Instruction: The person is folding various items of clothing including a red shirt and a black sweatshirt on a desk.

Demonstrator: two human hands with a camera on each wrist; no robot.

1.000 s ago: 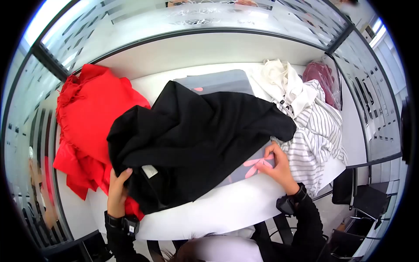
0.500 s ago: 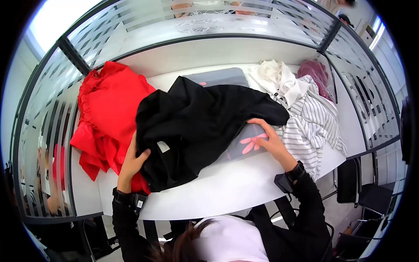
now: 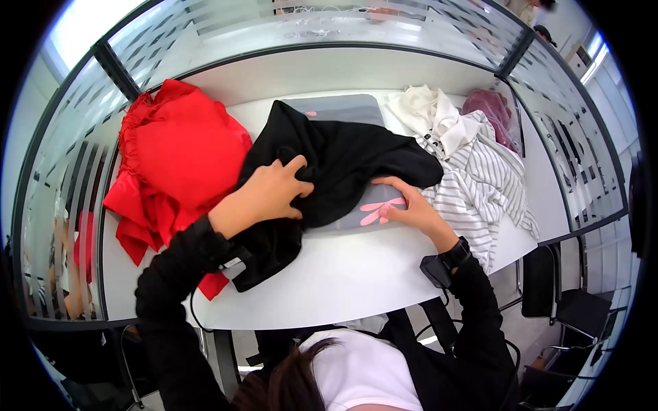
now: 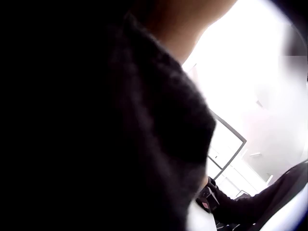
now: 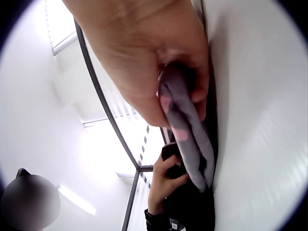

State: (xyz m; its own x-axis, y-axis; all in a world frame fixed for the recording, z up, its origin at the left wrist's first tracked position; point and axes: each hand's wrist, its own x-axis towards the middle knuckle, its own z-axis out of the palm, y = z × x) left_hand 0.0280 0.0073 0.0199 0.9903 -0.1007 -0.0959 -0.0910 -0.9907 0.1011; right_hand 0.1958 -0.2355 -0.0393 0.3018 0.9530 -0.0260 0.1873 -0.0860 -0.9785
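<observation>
A crumpled black garment (image 3: 329,154) lies across a folded grey cloth with pink petal shapes (image 3: 356,218), in the middle of the white table. My left hand (image 3: 271,192) is over the garment's left part, its fingers curled into the black fabric. Low in the right wrist view, the left hand (image 5: 166,185) pinches a dark fold. My right hand (image 3: 411,209) grips the near right edge of the grey cloth, thumb on one side and fingers curled round the other, as the right wrist view shows. Dark material blocks most of the left wrist view.
A red garment with ruffled edges (image 3: 181,144) lies at the left. White and grey striped clothing (image 3: 480,181) with a cream piece (image 3: 428,116) lies at the right, and a maroon item in clear plastic (image 3: 492,113) stands behind it. Partitions border the white table (image 3: 329,281).
My left hand has moved from the garment's left edge up and right onto its top, and the garment's left part is drawn inward. My right hand still holds the grey cloth.
</observation>
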